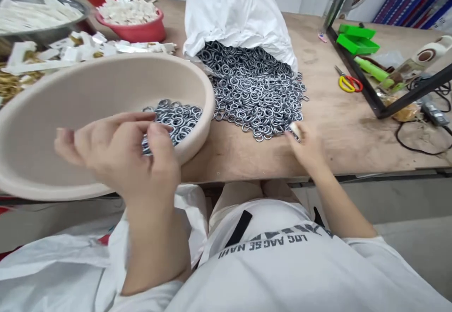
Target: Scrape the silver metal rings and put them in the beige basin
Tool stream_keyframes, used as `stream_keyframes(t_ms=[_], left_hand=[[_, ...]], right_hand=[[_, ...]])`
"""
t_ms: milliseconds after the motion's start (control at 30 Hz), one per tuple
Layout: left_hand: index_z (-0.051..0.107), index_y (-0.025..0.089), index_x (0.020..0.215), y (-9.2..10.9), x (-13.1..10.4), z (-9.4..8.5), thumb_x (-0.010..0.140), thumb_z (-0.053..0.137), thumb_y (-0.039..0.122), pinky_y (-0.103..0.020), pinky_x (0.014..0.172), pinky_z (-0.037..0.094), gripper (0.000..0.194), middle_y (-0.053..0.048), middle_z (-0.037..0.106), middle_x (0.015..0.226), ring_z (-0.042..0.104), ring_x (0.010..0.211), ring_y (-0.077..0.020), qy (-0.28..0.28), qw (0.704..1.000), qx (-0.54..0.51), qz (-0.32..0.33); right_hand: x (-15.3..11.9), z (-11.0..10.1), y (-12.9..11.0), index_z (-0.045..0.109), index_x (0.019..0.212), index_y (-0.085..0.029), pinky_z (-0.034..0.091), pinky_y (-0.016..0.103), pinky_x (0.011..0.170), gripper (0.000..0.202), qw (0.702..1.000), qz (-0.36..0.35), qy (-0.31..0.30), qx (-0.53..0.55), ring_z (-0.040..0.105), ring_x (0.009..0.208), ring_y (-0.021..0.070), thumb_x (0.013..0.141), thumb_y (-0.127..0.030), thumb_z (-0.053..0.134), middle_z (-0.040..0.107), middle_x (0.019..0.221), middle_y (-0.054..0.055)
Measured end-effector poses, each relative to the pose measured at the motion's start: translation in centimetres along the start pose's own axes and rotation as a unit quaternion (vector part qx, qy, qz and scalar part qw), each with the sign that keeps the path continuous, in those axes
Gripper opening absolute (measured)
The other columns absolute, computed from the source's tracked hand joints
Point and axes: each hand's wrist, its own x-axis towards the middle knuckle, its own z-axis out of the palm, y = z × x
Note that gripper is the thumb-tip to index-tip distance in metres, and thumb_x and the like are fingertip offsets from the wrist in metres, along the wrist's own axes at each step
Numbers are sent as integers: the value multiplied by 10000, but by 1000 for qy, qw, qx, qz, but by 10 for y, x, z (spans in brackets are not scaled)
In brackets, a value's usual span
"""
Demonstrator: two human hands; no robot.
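The beige basin [95, 86] stood on the tabletop [353, 137], with a small heap of grey rings [180, 119] lying inside it, against the basin's right-hand side. The person's left hand [130, 149] was raised above the near part of the basin, its fingers loosely curled and the thumb drawn in toward them; blur hid whether they gripped anything. A much larger ring pile [254, 97] lay just right of the basin, spilling from the mouth of a white sack [236, 12] that stood beyond the basin and to its right. The right hand [306, 144], farther right of the basin, was at the near edge of that pile, fingers bent with their tips at the outermost rings; whether they had closed on one could not be told. Scissors [348, 84] lay well to the basin's right, and a red bowl [141, 31] of white pieces [127, 10] stood behind it.
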Motion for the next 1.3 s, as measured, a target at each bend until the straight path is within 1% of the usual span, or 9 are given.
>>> stream_keyframes(t_ms=[67, 167, 267, 367, 567, 733, 867, 1067, 1300], left_hand=[[673, 262, 959, 16, -14, 39, 885, 587, 272, -602, 950, 265, 114, -18, 671, 1184, 515, 1214, -327, 36, 989, 45, 136], [677, 238, 1014, 50, -37, 127, 912, 563, 302, -497, 965, 382, 165, -84, 686, 1165, 578, 1099, -283, -153, 951, -5, 270], [640, 192, 1140, 78, -51, 202, 954, 505, 322, -434, 929, 412, 264, -140, 636, 1223, 550, 1112, -281, -272, 917, 24, 290], [633, 156, 1122, 87, -53, 232, 933, 556, 359, -422, 908, 416, 288, -167, 615, 1157, 536, 1088, -296, -291, 914, 78, 272], [651, 149, 1065, 64, -43, 226, 969, 478, 268, -399, 904, 424, 231, -158, 634, 1115, 560, 1042, -278, -303, 908, 50, 286], [644, 167, 870, 56, -36, 220, 969, 479, 301, -356, 836, 427, 234, -112, 652, 907, 581, 895, -233, -279, 945, -81, 149], [590, 178, 873, 64, -39, 211, 993, 409, 442, -264, 642, 416, 342, -23, 594, 721, 535, 657, -148, -315, 905, -284, -7], [534, 190, 731, 68, -49, 193, 966, 460, 492, -262, 627, 360, 390, -15, 561, 678, 492, 649, -135, -257, 943, -209, 11], [477, 189, 743, 67, -52, 197, 926, 469, 604, -216, 451, 262, 453, 56, 392, 544, 329, 463, -74, -347, 803, -457, -158]], right_hand=[[-8, -18, 51, 694, 1009, -202, 464, 386, 818, 274, 995, 68, 23, -70, 599, 911, 265, 871, -427, 619, 662, 981, 104], [-18, -31, 91, 704, 948, -185, 464, 377, 810, 303, 992, 99, 23, -69, 602, 894, 250, 880, -459, 594, 666, 937, 97], [-24, -31, 93, 710, 959, -189, 457, 363, 800, 316, 993, 95, 33, -57, 608, 893, 239, 901, -464, 566, 666, 932, 87], [-28, -32, 80, 706, 951, -195, 450, 356, 792, 282, 994, 85, 56, -48, 608, 873, 232, 908, -433, 562, 670, 922, 80], [-43, -32, 59, 690, 943, -209, 466, 329, 785, 213, 995, 62, 18, 81, 626, 844, 208, 915, -389, 579, 695, 893, 50], [-42, -16, 44, 699, 938, -210, 467, 333, 830, 221, 979, 75, -53, 180, 624, 890, 207, 909, -407, 602, 703, 930, 48], [-37, -4, 33, 680, 894, -200, 478, 299, 757, 244, 929, 117, -89, 339, 600, 792, 163, 864, -442, 672, 669, 827, 6], [-39, 1, 16, 634, 799, -207, 505, 277, 681, 296, 861, 153, -103, 475, 575, 683, 131, 792, -475, 760, 622, 733, -20], [-36, 8, 11, 635, 956, -243, 494, 279, 623, 278, 869, 105, -124, 468, 571, 650, 137, 902, -515, 624, 604, 767, -17]])
